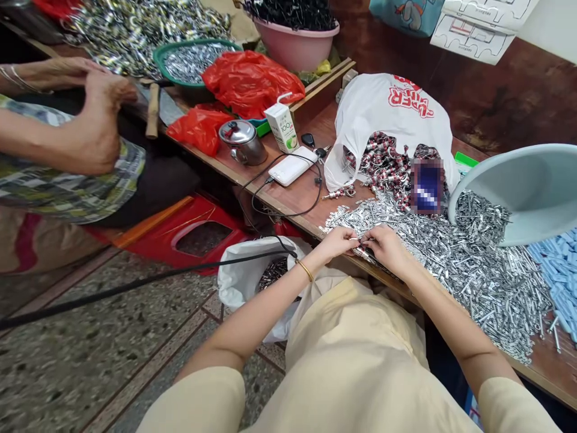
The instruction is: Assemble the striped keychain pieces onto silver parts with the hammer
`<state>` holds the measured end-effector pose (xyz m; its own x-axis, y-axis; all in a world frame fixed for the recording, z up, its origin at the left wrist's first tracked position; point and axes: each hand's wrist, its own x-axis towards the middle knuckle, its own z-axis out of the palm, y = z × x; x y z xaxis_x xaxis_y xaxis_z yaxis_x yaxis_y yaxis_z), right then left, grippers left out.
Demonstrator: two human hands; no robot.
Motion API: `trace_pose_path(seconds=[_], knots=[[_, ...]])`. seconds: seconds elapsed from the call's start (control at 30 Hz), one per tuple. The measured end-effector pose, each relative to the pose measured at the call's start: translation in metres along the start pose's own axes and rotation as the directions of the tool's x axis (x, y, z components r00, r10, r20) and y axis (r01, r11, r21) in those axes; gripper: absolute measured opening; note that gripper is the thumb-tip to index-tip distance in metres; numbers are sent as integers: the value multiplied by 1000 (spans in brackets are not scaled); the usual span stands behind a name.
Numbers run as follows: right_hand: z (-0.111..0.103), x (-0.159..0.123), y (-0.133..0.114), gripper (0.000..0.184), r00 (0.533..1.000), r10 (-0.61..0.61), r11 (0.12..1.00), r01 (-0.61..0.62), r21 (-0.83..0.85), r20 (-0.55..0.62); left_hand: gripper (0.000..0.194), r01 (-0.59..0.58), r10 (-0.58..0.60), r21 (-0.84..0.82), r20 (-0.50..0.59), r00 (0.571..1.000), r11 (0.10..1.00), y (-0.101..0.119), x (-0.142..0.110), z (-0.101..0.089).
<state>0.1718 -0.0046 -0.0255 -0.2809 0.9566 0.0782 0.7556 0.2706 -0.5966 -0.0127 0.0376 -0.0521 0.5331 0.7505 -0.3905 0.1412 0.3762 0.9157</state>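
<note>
Grip left point(338, 243), grip right point(383, 245): pinched on small metal piece point(359, 243); shiny slim strips point(444, 258) heaped alongside.

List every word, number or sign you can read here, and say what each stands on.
"100": on the carton; its finer print is too small to read.
"UPER", as best I can tell: red lettering on the white bag; the rest is creased and unclear.
Sheets: small print, unreadable.
Purple patch: pixelated, unreadable.
</note>
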Motion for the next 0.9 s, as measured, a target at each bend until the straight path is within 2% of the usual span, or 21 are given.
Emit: trace_pose_path(seconds=[0.17,0.37,0.67,0.77,0.9], knots=[[11,-3,1,16,997,16,1000,-17,-12,-72,15,-58,58,8,-1,998,998,2,-3,-1],[16,-7,-6,20,995,47,995,-54,-79,-89,20,-21,21,7,-37,999,1000,-1,-1,-1],[12,-4,-11,22,990,128,981,-134,-137,-54,23,-40,41,46,-16,999,998,-2,2,-1],[10,1,-10,20,992,125,979,-125,-162,-11,26,-53,55,72,-36,998,996,-2,3,-2],[8,8,-13,16,987,149,967,-135,-215,52,18,-44,44,18,10,999,999,-3,2,-2]])
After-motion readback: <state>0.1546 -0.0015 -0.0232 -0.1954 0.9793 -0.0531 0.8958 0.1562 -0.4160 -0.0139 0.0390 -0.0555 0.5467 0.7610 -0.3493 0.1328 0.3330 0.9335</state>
